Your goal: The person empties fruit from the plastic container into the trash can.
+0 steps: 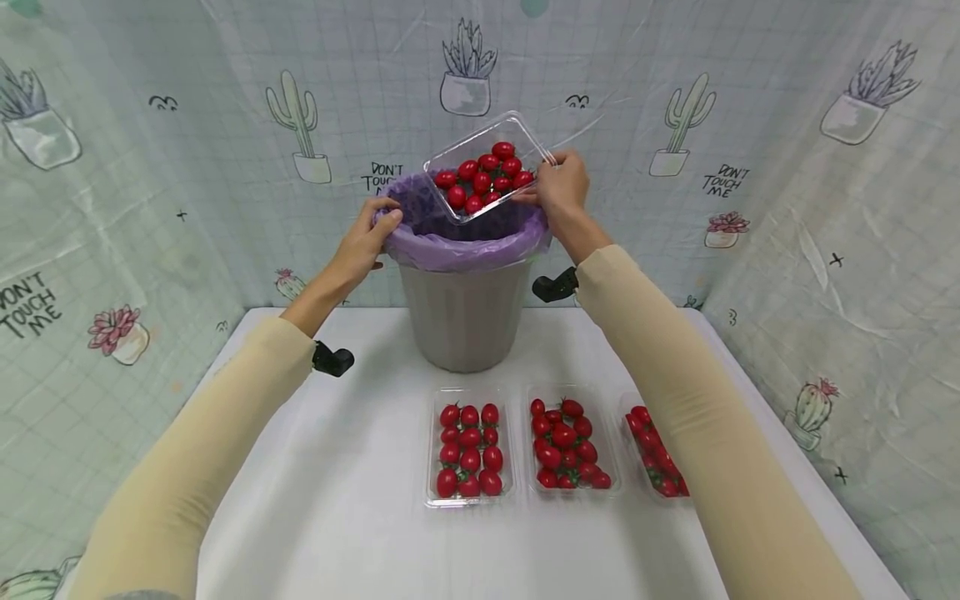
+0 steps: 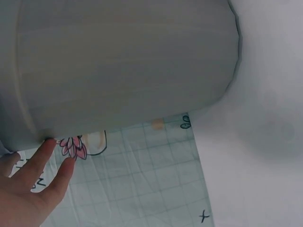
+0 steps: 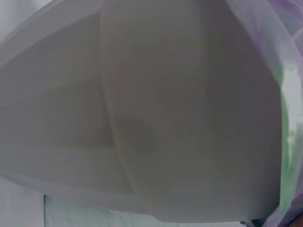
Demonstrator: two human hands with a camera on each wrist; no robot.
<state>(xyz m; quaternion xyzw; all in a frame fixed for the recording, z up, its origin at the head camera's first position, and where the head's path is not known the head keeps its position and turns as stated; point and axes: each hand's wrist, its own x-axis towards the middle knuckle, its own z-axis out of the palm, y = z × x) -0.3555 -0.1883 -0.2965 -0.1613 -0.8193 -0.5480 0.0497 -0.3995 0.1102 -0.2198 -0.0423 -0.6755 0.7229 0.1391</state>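
A grey trash bin point(image 1: 467, 321) lined with a purple bag point(image 1: 457, 254) stands on the white table. My left hand point(image 1: 369, 236) grips the bin's left rim over the bag; in the left wrist view its fingers point(image 2: 59, 179) lie against the bin's outer wall. Above the bin's mouth, my right hand point(image 1: 562, 187) holds a clear plastic box point(image 1: 512, 125) by its right end. The box is tilted toward the lower left, with several red cherry tomatoes point(image 1: 482, 182) inside. The right wrist view shows mostly the bin wall point(image 3: 165, 109) and the bag's edge point(image 3: 289, 94).
Three more clear boxes of cherry tomatoes lie in a row on the table point(image 1: 337, 500): a left box point(image 1: 470, 503), a middle box point(image 1: 611, 454) and a right box point(image 1: 630, 404) partly hidden by my right sleeve. Printed cloth point(image 1: 225, 50) surrounds the table's back and sides.
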